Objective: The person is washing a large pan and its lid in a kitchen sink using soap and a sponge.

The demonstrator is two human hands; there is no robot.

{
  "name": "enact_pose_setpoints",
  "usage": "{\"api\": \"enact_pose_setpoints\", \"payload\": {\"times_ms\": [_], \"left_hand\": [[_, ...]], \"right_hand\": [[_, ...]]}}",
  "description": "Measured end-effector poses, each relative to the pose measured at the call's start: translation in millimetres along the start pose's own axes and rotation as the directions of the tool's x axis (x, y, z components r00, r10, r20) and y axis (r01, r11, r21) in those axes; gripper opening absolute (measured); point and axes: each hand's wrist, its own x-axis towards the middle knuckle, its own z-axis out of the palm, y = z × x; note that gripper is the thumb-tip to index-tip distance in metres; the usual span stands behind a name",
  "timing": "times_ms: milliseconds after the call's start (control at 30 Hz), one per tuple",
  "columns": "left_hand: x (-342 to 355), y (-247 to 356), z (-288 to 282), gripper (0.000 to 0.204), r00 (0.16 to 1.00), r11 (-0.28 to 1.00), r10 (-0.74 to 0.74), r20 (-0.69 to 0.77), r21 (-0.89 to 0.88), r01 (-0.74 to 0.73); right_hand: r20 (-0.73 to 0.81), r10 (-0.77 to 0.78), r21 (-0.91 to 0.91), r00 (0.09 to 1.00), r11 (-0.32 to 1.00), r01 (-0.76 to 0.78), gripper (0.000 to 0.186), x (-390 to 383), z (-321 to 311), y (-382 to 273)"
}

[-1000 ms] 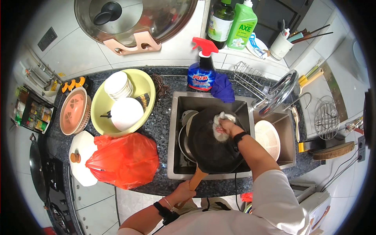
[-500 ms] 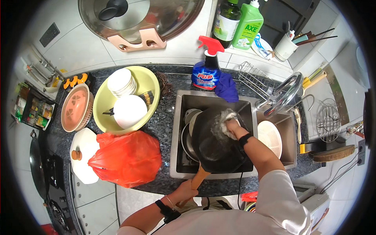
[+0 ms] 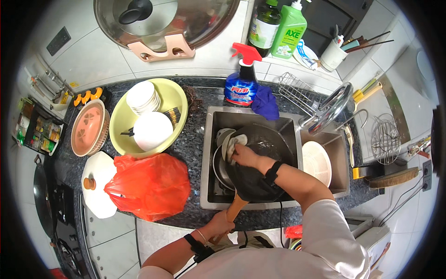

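Note:
My left hand [image 3: 219, 224] is closed around the wooden handle [image 3: 235, 208] of a black wok [image 3: 269, 144] held tilted over the left sink basin [image 3: 211, 195]. My right hand [image 3: 246, 156] presses a pale cloth [image 3: 236, 142] against the left side of the wok's inside, its fingers closed on it. Other dishes and pans [image 3: 219, 169] sit partly hidden beneath the wok. A pale strainer [image 3: 317, 162] rests in the right basin. The chrome faucet [image 3: 334, 97] stands behind the basins, near a blue cloth [image 3: 266, 104] and a spray bottle [image 3: 239, 88].
A yellow tub [image 3: 118, 130] with white dishes, pink bowls [image 3: 86, 130], a white lid [image 3: 93, 200] and a red plastic bag [image 3: 153, 186] occupy the left counter. Bottles [image 3: 288, 35] line the sill behind. A wire rack [image 3: 297, 100] and a round wooden board [image 3: 395, 176] are on the right.
My right hand has moved the cloth from the wok's upper right side to its left side. My left hand keeps hold of the handle.

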Motion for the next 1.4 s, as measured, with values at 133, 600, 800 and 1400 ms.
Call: {"api": "enact_pose_setpoints", "payload": {"times_ms": [133, 600, 800, 1400], "left_hand": [[12.8, -17.6, -1.1, 0.033, 1.000, 0.998, -0.029, -0.002, 0.050, 0.029], [4.4, -11.2, 2.5, 0.034, 0.999, 0.999, 0.000, -0.050, 0.039, 0.002], [5.2, -4.7, 2.9, 0.039, 0.999, 0.998, -0.037, -0.020, 0.053, 0.038], [4.3, -3.4, 4.7, 0.038, 0.999, 0.997, -0.035, -0.029, 0.074, 0.037]], "right_hand": [[0.228, -0.051, -0.034, 0.972, 0.998, 0.061, 0.032, -38.5, 20.0, -9.3], [0.740, 0.290, -0.538, 0.608, 0.797, 0.274, 0.031, -122.1, -27.9, 67.8], [0.491, 0.290, -0.833, 0.821, 0.431, 0.346, 0.037, -70.0, -27.5, 151.4], [0.476, -0.358, -0.682, 0.803, 0.426, 0.594, 0.038, -10.0, -22.3, 25.4]]}}
